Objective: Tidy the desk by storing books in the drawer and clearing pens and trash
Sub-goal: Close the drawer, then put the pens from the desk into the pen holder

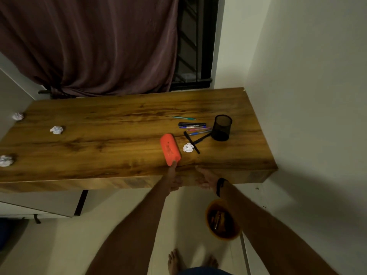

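An orange oblong case (pixel 170 149) lies on the wooden desk (pixel 111 124) near its front edge. My left hand (pixel 175 180) rests against the desk's front panel, and its thumb reaches up to touch the case's near end. My right hand (pixel 204 179), with a black wristband, lies flat on the same panel just to the right. Several pens (pixel 193 128) lie beside a black mesh pen holder (pixel 222 128). A teal pen (pixel 184 118) lies farther back. Crumpled paper balls sit by the case (pixel 188 147), at mid-left (pixel 57 130), at far left (pixel 18 116) and at the front left (pixel 6 160).
An orange bin (pixel 222 219) with some rubbish in it stands on the floor under my right forearm. A white wall closes the desk's right side. A dark curtain (pixel 89 46) and a barred window are behind it. My bare feet show below.
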